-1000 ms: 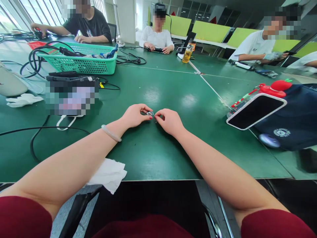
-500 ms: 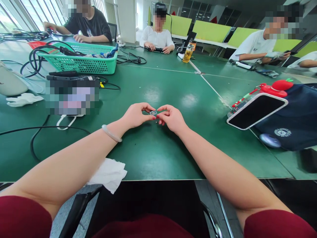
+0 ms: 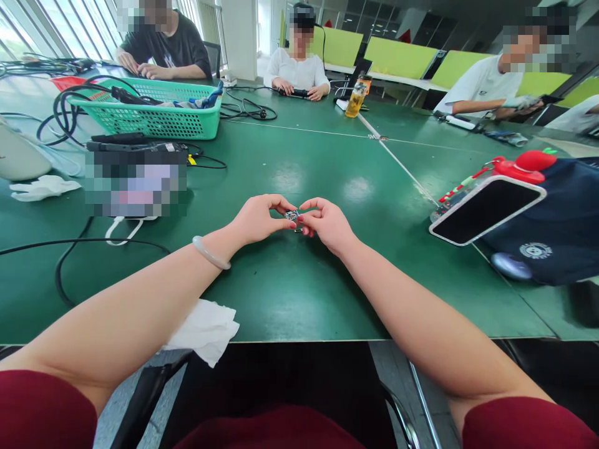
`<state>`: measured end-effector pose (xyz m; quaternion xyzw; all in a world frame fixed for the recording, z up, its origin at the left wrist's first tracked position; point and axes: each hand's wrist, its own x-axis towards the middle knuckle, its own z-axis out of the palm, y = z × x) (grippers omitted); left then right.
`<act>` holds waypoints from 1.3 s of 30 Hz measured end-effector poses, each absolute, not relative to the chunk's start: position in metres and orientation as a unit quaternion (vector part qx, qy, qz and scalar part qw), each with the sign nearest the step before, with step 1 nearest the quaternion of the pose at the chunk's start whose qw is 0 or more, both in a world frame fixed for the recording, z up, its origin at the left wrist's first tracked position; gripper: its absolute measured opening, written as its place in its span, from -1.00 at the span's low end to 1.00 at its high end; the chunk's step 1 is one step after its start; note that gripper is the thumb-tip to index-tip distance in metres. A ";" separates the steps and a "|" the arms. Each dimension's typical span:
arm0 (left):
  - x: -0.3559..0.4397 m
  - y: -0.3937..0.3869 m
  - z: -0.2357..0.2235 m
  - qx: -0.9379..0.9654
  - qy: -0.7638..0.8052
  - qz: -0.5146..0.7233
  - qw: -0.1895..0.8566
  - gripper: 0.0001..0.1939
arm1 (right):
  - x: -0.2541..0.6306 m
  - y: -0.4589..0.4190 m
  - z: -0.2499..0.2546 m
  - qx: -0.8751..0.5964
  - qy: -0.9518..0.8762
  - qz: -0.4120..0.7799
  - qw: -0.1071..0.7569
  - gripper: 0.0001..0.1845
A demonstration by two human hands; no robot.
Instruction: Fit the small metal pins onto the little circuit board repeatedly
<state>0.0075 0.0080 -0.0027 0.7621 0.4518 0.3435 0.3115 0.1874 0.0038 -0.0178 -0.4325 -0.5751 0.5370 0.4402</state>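
1. From my remote seat I see the left hand (image 3: 262, 218) grasping a small metallic piece (image 3: 291, 215) between thumb and fingers, around the middle of the counter (image 3: 290, 293).
2. The right hand (image 3: 332, 226) meets the piece from the right, fingertips bent; I cannot tell whether they pinch it or merely touch.
3. A second shiny bit (image 3: 298, 231) shows just below, by the right fingers; I can't make out what supports it.
4. My main worry is a slip: so small a thing in a fingertip grip could spring loose if the hands pull unevenly.
5. Dropped, it could skitter across the smooth surface or over the near edge.
6. The fingers hide much of it from me, so misalignment might go unnoticed.
7. The left forearm, drawn back, could drag the white tissue (image 3: 208, 327) off the near edge.
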 end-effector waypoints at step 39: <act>0.011 0.009 -0.002 0.591 0.423 0.402 0.558 -0.59 | 0.197 -0.005 -0.010 -0.462 -0.753 0.153 0.442 -0.82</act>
